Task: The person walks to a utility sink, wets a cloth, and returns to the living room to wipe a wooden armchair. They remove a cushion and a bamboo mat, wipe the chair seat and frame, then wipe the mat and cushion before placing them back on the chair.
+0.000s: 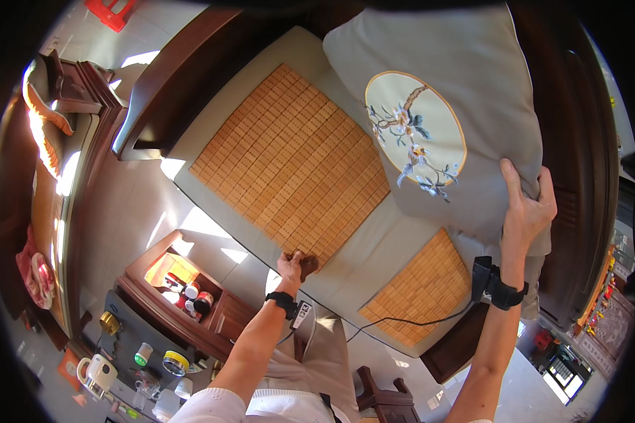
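My right hand (529,217) grips the side edge of a grey cushion (487,116), thumb on its front face. The cushion leans against the dark wooden sofa back (574,185) and bears an oval embroidered panel (415,129) with a flowering branch. My left hand (291,267) is closed on a small dark brown piece (309,263), perhaps cloth or a brush, at the near edge of a bamboo tile mat (291,169). That mat lies flat on a grey seat pad (344,296). A second bamboo mat (420,288) lies to the right, partly under the cushion side.
A wooden side cabinet (219,312) holds several jars (193,293) in an open compartment. Behind it, a dark tabletop (132,322) carries a white kettle (99,373) and cups. A black cable (402,319) runs between my wrist straps. A wooden stool (386,396) stands low right.
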Tool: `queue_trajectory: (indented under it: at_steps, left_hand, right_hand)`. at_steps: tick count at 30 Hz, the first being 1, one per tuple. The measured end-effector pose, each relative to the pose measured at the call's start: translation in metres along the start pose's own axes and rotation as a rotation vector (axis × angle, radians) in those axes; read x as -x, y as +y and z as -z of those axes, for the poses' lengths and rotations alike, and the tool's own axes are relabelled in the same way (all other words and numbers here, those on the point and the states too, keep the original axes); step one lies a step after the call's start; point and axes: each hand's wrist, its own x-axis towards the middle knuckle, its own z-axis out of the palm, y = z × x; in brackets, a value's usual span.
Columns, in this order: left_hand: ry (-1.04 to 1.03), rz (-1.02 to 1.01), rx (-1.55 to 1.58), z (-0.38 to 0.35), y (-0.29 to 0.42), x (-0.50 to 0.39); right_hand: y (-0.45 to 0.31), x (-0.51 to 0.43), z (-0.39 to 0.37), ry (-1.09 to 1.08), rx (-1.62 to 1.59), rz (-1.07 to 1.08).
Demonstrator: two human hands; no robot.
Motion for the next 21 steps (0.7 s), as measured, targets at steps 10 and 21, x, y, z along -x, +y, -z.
queue_trajectory:
  at_steps: [10,21]
  left_hand:
    - [0.038,-0.034,-0.283,0.038,-0.003,-0.034]
    - [-0.204,0.032,-1.17,0.096,0.039,-0.024]
  right_hand:
    - [0.003,-0.051,-0.039,-0.023,-0.002,0.105]
    - [0.009,0.009,-0.045,0.063,0.472,0.323]
